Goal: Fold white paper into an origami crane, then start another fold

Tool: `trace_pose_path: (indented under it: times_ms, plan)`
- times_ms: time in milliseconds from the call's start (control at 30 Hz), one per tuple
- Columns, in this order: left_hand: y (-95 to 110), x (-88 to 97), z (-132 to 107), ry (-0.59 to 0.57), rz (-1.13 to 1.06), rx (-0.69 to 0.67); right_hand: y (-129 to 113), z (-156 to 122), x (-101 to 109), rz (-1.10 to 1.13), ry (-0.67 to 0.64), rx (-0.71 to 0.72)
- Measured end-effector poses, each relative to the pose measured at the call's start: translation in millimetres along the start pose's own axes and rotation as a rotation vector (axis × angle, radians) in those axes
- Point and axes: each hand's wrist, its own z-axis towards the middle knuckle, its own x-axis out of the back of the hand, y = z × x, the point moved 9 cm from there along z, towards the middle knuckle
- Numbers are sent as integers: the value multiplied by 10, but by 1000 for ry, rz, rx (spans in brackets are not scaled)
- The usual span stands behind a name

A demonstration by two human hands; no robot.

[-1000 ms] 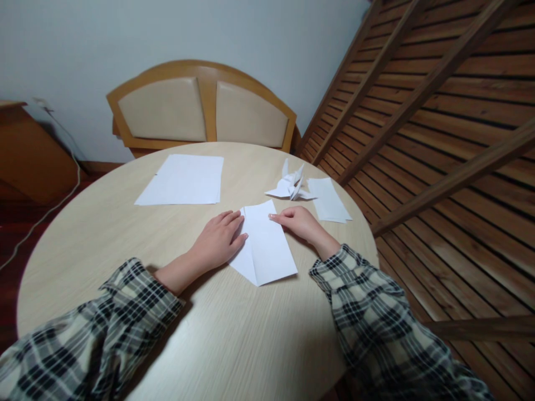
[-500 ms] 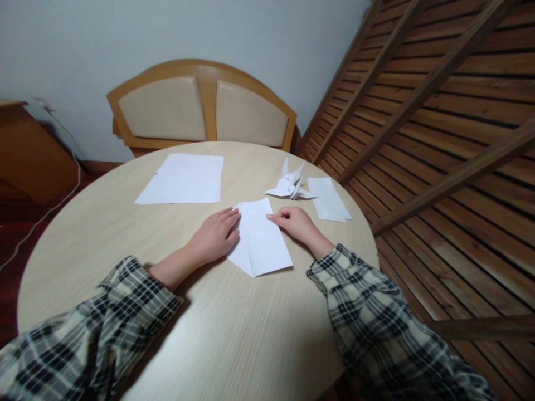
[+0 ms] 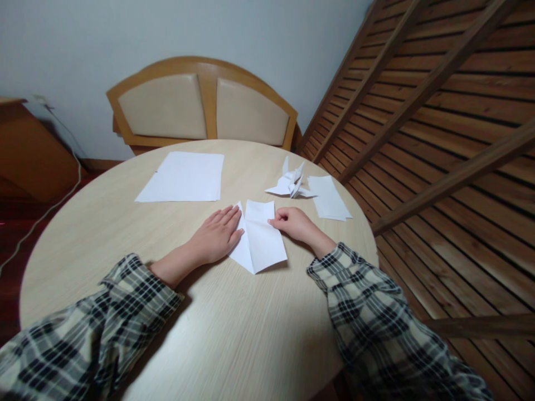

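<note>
A creased sheet of white paper (image 3: 264,236) lies between my hands, with a lengthwise fold and a pointed near corner. Its right half is lifted from the table along the fold. My left hand (image 3: 217,235) rests flat over the left part, fingers stretched out, pressing it down. At the right edge, my right hand (image 3: 290,223) pinches the paper between thumb and curled fingers. Just beyond my right hand stand folded paper cranes (image 3: 292,181), overlapping so that I cannot separate them clearly.
A stack of white paper (image 3: 184,177) lies at the far left of the round table (image 3: 200,334). Smaller white sheets (image 3: 330,197) lie near the right edge. Behind are a padded headboard (image 3: 211,106) and a wall; a slatted wooden partition (image 3: 443,167) leans in on the right.
My right hand has raised the right half of the paper and drawn it slightly leftward, so the centre fold now shows more sharply. My left hand stays nearly in place.
</note>
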Motion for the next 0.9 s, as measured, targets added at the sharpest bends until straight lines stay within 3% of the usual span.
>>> trace_pose_path:
  times_ms: [300, 467, 900]
  plan:
    - [-9, -15, 4, -8, 13, 4, -17, -45, 138, -31, 9, -35]
    - [-8, -11, 6, 9, 11, 3, -1, -10, 198, -93, 166, -38]
    - [-24, -33, 15, 29, -3, 1, -12, 13, 88, -57, 191, -60]
